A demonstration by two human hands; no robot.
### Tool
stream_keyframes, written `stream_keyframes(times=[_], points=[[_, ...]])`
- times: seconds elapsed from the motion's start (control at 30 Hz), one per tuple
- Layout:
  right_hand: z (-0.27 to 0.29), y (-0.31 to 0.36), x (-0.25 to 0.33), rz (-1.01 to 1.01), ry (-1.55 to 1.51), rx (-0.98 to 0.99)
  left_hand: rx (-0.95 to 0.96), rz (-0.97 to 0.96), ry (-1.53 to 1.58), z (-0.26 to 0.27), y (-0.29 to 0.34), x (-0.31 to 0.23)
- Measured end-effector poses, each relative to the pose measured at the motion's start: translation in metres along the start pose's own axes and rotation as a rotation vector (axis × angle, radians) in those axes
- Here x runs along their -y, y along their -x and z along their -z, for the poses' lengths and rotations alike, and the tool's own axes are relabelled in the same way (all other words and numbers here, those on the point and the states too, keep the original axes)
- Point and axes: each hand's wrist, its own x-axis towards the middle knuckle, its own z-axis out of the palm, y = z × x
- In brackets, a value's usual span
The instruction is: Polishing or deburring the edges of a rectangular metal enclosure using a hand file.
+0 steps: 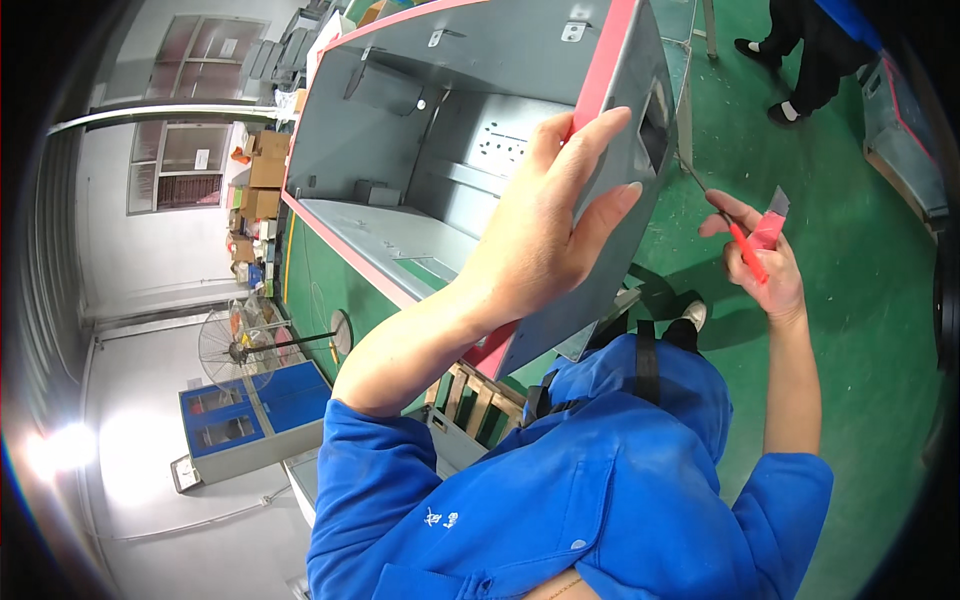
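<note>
A large grey sheet-metal cabinet (455,185) with red-pink strips along its rim stands tilted in view, its open side toward the left. My left hand (545,215) is on the near right edge, fingers hooked over the red rim and thumb along the outer face. Off to the right, away from the cabinet's side, my right hand (765,270) is closed on two slim tools. One is a thin metal tool with a red handle (748,252); its exact kind is unclear. The other is a flat blade (779,203) wrapped in red tape.
A wooden pallet (475,400) shows below the cabinet. On the left are a standing fan (240,350), a blue-topped cabinet (260,415) and stacked cardboard boxes (265,170). Another person (815,50) stands at upper right, near another grey metal box (905,135) with red edging.
</note>
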Motion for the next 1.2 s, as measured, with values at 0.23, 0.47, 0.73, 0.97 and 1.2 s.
stream_keyframes(times=[0.23, 0.47, 0.73, 0.97, 1.2], points=[[0.003, -0.054, 0.003, 0.203, 0.887, -0.222, -0.016, -0.014, -0.021, 0.0, -0.001, 0.004], [-0.005, -0.102, 0.022, 0.297, 0.987, -0.127, -0.039, -0.045, -0.046, -0.001, -0.002, 0.007], [0.001, -0.109, 0.008, 0.288, 0.896, -0.214, -0.039, -0.053, -0.055, -0.002, -0.003, 0.007], [0.002, -0.107, 0.002, 0.359, 0.996, -0.236, -0.043, -0.055, -0.064, -0.002, -0.002, 0.007], [0.011, -0.102, -0.005, 0.517, 1.199, -0.157, -0.045, -0.045, -0.068, -0.003, -0.003, 0.006]])
